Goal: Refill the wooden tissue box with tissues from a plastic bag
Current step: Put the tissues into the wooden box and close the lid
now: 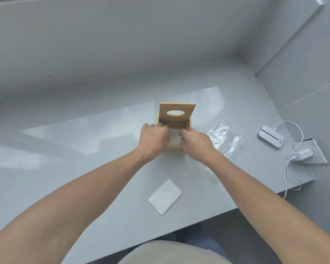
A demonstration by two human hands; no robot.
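Note:
The wooden tissue box (173,148) stands mid-counter with its lid (176,113) raised upright, the oval slot facing me. White tissues (174,137) lie inside the box. My left hand (153,138) reaches over the box's left wall, its fingers curled onto the tissues. My right hand (195,142) comes in over the right wall, fingertips pressed on the same stack. A clear plastic bag (226,140) lies flat and crumpled just right of the box. One folded white tissue (165,196) rests alone on the counter, nearer to me.
The grey counter (74,149) meets a wall at the back and right. A white device (271,136) with a cable (286,168) and a plugged-in charger (304,154) sit at the right edge. The counter's front edge runs diagonally below the loose tissue.

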